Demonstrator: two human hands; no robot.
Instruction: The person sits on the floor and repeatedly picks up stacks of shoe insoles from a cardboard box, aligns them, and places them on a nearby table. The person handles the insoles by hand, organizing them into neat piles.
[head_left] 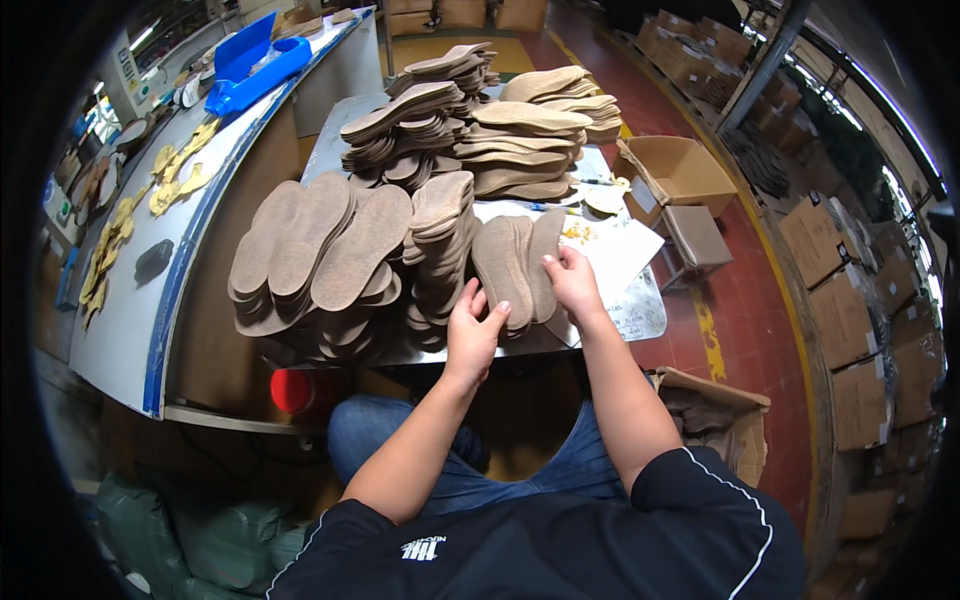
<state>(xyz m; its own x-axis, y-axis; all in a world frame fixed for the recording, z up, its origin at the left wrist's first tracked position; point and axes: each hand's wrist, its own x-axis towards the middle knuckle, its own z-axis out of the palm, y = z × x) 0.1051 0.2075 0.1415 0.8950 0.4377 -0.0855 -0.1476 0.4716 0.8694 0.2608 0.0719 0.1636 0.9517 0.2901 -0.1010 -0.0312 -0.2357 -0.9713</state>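
Observation:
Brown felt-like insoles lie in piles on a metal-topped table [640, 318] before me. My right hand [575, 283] pinches the edge of a single insole [544, 235], which stands beside a small insole stack [503, 262]. At the near end of that small stack is my left hand [474, 330], its thumb and fingers apart. The thumb is by the stack's lower edge; whether it touches cannot be made out. Just left of it rises a tilted pile of insoles [440, 235], and a wide pile [310, 245] lies further left.
Further insole stacks [525, 140] fill the table's far side. White paper [622, 250] with small orange bits lies at right, near pens. An open carton [690, 170] and a stool [698, 238] stand beyond. A side bench [190, 235] at left carries a blue holder [258, 75].

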